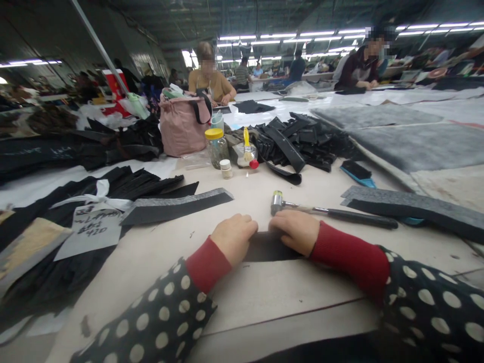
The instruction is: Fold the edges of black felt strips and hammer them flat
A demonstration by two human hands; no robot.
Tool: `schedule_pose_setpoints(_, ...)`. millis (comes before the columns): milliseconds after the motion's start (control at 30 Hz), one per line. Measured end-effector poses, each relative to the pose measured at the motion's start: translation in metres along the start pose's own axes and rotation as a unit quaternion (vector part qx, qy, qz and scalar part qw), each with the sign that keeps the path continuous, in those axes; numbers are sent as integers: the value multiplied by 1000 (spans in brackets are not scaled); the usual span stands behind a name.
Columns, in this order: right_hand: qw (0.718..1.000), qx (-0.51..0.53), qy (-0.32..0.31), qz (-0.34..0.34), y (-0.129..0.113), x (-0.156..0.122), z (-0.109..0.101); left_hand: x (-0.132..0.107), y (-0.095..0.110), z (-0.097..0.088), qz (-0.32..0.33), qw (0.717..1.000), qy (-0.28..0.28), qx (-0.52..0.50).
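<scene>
A short black strip of leather-like material lies on the pale worktable in front of me. My left hand grips its left end, fingers curled over the far edge. At the strip's other end, my right hand is closed on it, the thumb toward the middle. Parts of the strip are hidden under both hands. Just beyond my right hand rests a hammer with a metal head, a yellowish face and a black handle. Black strips with grey backing lie to the left and to the right.
A heap of black strips lies at the back, near a pink bag, a yellow-lidded jar, a small white bottle and a yellow-handled brush. Tagged black pieces are stacked at left. Co-workers sit farther back.
</scene>
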State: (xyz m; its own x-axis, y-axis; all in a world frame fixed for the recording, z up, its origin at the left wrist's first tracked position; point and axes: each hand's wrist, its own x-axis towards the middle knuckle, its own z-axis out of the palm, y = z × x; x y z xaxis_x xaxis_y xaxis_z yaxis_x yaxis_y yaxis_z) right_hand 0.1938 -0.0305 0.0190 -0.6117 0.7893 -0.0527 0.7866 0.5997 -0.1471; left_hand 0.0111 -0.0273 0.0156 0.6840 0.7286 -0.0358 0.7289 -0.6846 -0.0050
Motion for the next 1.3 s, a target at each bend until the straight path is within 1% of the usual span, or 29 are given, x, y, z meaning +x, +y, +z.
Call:
schedule_pose_setpoints(133, 1000, -5, 25, -3, -3, -6, 8, -4, 2, 6, 7, 1000, 17, 0)
schedule_pose_setpoints(233, 999, -40, 34, -14, -6, -9, 14, -7, 4, 9, 22, 999, 26, 19)
schedule_pose_setpoints(333, 995, -82, 44, -31, -11, -10, 18, -9, 7, 11, 50, 997, 20, 49)
schedule_pose_setpoints(467, 992, -112, 43, -26, -19, -12, 20, -13, 13, 9, 75, 994, 1, 77)
schedule_pose_setpoints(633, 990, -127, 63, -14, -24, -24, 23, -27, 17, 11, 54, 996, -3, 67)
schedule_pose_setpoints(733, 989, -104, 104, -1, -26, -34, 29, -38, 19, 15, 38, 999, 15, 34)
schedule_pose_setpoints(833, 989, -64, 134, 15, -30, -40, 35, -45, 25, 16, 7, 999, 44, -5)
schedule_pose_setpoints(933, 988, -59, 142, 24, -34, -40, 39, -44, 31, 17, -23, 998, 57, -23)
schedule_pose_setpoints(1067, 984, -72, 160, 43, -37, -35, 42, -38, 35, 19, -37, 998, 57, -14)
schedule_pose_setpoints(1200, 980, -53, 187, 35, -38, -33, 43, -34, 32, 19, -34, 997, 60, -17)
schedule_pose_setpoints(1300, 984, -37, 172, 42, -39, -33, 42, -32, 29, 17, -23, 998, 56, -30)
